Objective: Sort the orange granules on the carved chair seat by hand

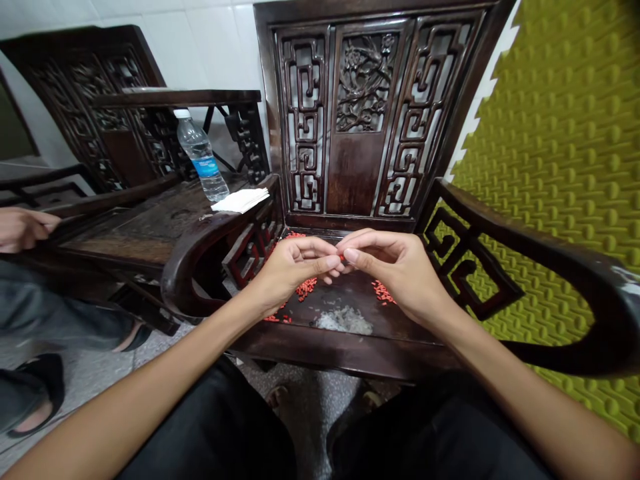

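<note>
Red grains [306, 288] lie scattered across the dark wooden chair seat [350, 290]. Left hand [295, 270] and right hand [393, 277] meet above, fingertips pinched together on a tiny red grain [342, 257].

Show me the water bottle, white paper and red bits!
Water bottle [205, 167], head view, on its blue label.
White paper [241, 200], head view, on its top sheet.
Red bits [306, 289], head view, on the left pile.
</note>
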Tool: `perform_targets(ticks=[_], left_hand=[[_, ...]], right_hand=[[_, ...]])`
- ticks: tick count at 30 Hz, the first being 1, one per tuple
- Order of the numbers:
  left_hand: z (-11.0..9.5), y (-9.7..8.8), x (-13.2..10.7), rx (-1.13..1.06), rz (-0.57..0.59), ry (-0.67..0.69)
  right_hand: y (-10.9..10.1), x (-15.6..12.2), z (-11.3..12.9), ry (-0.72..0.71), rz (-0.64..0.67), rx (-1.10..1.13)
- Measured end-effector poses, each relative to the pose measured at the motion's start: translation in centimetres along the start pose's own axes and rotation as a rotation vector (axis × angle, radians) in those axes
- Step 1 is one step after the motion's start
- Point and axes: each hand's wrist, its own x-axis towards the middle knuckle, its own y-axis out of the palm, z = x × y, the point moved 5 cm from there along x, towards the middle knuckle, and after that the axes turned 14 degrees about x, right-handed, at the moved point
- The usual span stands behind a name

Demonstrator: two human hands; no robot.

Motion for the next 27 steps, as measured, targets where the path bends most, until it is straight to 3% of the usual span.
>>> perform_targets(ticks=[10,20,27], left_hand=[[-0.1,0.1,-0.1,-0.015,0.003,-0.002],[-0.3,0.4,-0.3,-0.165,-0.014,-0.076],[0.2,1.1,-0.5,-0.256,0.009,-0.126]], right_hand=[[0.2,-0.2,0.4,-0.109,-0.024,-0.097],[0.3,-0.6,1.4,-0.315,-0.021,-0.268],[0.4,-1.0,2.0,-0.355,0.003,-0.378]])
